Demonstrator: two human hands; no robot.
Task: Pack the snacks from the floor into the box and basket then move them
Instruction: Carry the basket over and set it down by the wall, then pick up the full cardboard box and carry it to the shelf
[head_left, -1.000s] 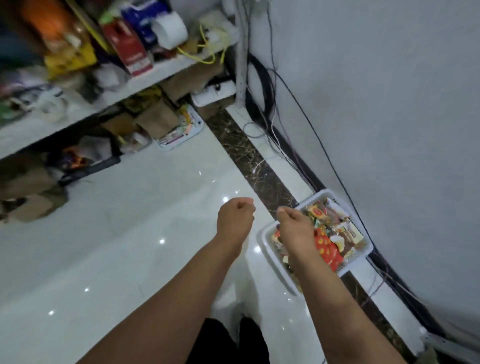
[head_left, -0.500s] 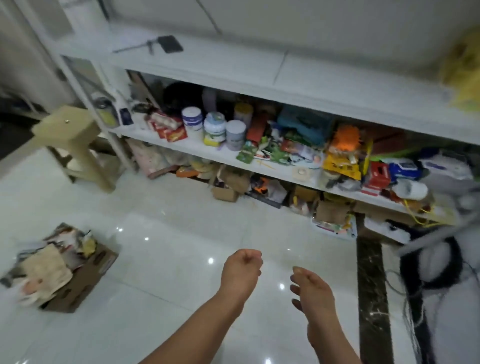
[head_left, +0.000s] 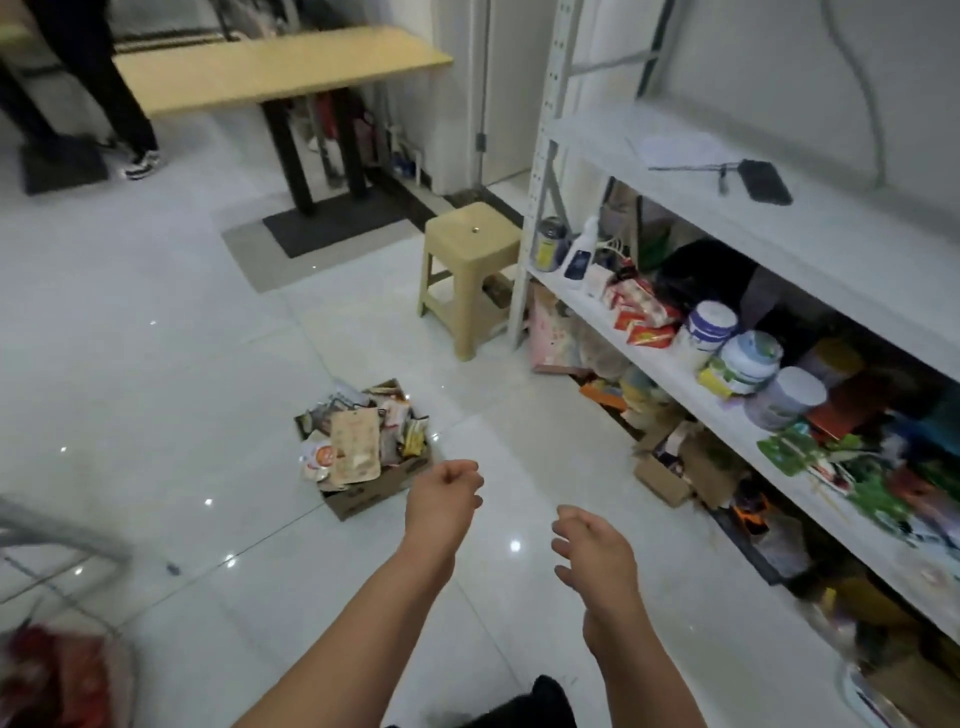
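A brown cardboard box (head_left: 375, 492) stands on the white tiled floor, heaped with snack packets (head_left: 356, 441). My left hand (head_left: 441, 500) hovers just right of the box's near corner, its fingers curled in and holding nothing. My right hand (head_left: 593, 552) hangs further right over bare floor, fingers loosely bent and spread, also holding nothing. The basket is out of view.
A beige plastic stool (head_left: 470, 244) stands beyond the box, next to a white shelf unit (head_left: 779, 244) crowded with tubs and packets along the right. A wooden table (head_left: 280, 67) and a person's legs (head_left: 104, 78) are at the back. A wire rack (head_left: 47, 551) sits at the lower left.
The view has swung left, away from the white basket by the wall, past the shelves, to the box, which now lies just ahead. Both hands stay raised and hold nothing.
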